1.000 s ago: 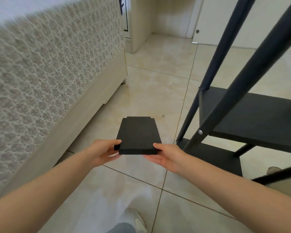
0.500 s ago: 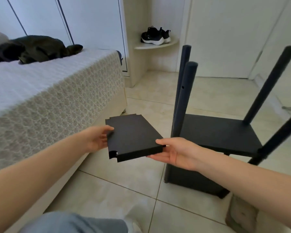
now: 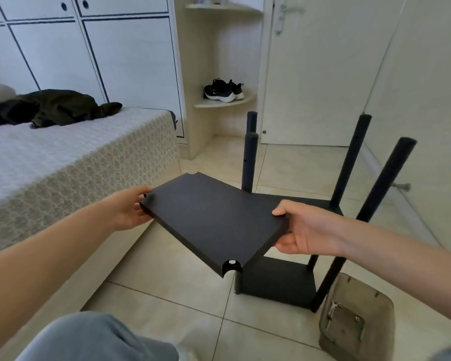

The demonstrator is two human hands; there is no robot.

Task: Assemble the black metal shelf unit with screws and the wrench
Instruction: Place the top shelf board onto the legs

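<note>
A flat black shelf panel point(image 3: 214, 220) with notched corners hangs in the air, tilted, held at both ends. My left hand point(image 3: 126, 211) grips its left edge and my right hand point(image 3: 306, 230) grips its right corner. Behind and below it stands the partly built black shelf unit point(image 3: 279, 282) on the tiled floor, with two lower shelves fitted and black posts point(image 3: 250, 162) rising up. A post point(image 3: 380, 183) on the right leans toward me. The panel hides part of the unit's upper shelf.
A bed point(image 3: 63, 157) with a patterned cover runs along the left, dark clothes point(image 3: 52, 108) on it. A clear plastic bag with a wrench and screws point(image 3: 354, 321) lies on the floor at the lower right. A corner shelf with shoes point(image 3: 223, 91) and a white door point(image 3: 323, 74) stand behind.
The view has lifted from the floor to the room. The panel has risen, turned and moved right, over the shelf unit, still held in both hands.
</note>
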